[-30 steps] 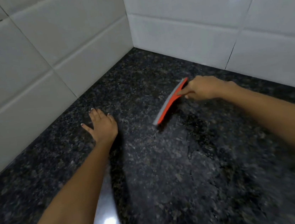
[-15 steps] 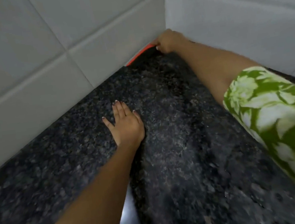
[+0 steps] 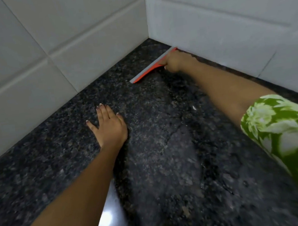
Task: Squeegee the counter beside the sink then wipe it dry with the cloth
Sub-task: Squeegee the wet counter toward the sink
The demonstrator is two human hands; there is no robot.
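Note:
An orange squeegee (image 3: 150, 68) with a grey rubber blade lies edge-down on the dark speckled granite counter (image 3: 56, 161), close to the far corner, one end touching the right wall. My right hand (image 3: 174, 61) is closed around its handle, the arm stretched forward with a green floral sleeve at the lower right. My left hand (image 3: 108, 126) rests flat on the counter, fingers spread, nearer to me and left of the squeegee. A wet streaked band runs down the counter from the blade toward me. No cloth and no sink are in view.
White tiled walls (image 3: 60, 39) meet in a corner at the back and enclose the counter on the left and right. A bright light reflection (image 3: 105, 218) shines on the wet surface near my left forearm.
My right hand pushed the squeegee out to the far corner along the left wall, then drew it back a little toward me and the right wall. My left hand stayed flat in place.

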